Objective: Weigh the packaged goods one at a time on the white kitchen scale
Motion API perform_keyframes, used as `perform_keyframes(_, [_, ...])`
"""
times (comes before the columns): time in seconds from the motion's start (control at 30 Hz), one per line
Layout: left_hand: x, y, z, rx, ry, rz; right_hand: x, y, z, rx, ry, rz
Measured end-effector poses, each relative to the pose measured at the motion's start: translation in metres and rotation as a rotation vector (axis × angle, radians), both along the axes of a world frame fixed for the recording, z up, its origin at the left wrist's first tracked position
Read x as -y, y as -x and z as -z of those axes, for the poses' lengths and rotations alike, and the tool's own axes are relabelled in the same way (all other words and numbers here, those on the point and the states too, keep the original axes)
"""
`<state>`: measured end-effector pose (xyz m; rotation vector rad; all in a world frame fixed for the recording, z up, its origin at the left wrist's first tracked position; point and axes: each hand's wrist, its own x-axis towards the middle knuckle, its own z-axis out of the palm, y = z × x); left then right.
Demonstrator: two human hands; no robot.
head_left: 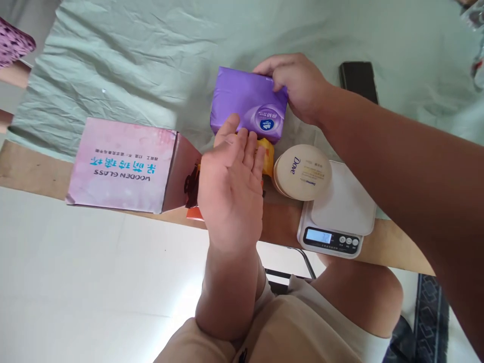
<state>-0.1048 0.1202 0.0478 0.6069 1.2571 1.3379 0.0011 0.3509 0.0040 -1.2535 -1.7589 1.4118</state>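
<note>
Purple tissue pack (247, 103) lies flat, long axis running along the table's near edge, logo end toward that edge. Table (45, 174) is wooden, mostly under a pale green cloth (132, 55); white floor below. Right hand (298, 85) grasps the pack's far right corner. Left hand (230, 186) is open, fingers extended, fingertips touching the pack's near edge, above a yellow packet (266, 154).

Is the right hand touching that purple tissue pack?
Touching. The head view shows the right hand with fingers wrapped over the far right corner of the purple tissue pack, with no gap between them.
</note>
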Motion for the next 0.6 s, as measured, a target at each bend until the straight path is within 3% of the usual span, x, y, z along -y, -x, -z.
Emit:
perform_keyframes(0.13, [0.0,0.0,-0.004,-0.014,0.005,-0.043,0.008,0.004,-0.006,0.066,0.001,0.012])
perform_keyframes(0.23, [-0.001,-0.003,-0.011,-0.019,-0.037,-0.015,0.018,0.007,-0.028,0.095,-0.091,0.144])
perform_keyframes(0.33, [-0.002,-0.012,-0.021,0.072,-0.074,-0.12,0.045,-0.008,-0.057,0.101,-0.15,0.293])
perform_keyframes(0.43, [-0.001,-0.027,-0.028,0.13,-0.144,-0.166,0.1,-0.053,-0.073,-0.007,-0.238,0.371])
perform_keyframes(0.5, [-0.001,-0.039,-0.03,0.131,-0.216,-0.071,0.147,-0.093,-0.07,-0.231,-0.389,0.424])
perform_keyframes(0.6, [-0.001,-0.062,-0.03,0.131,-0.263,0.128,0.208,-0.153,-0.05,-0.315,-0.596,0.683])
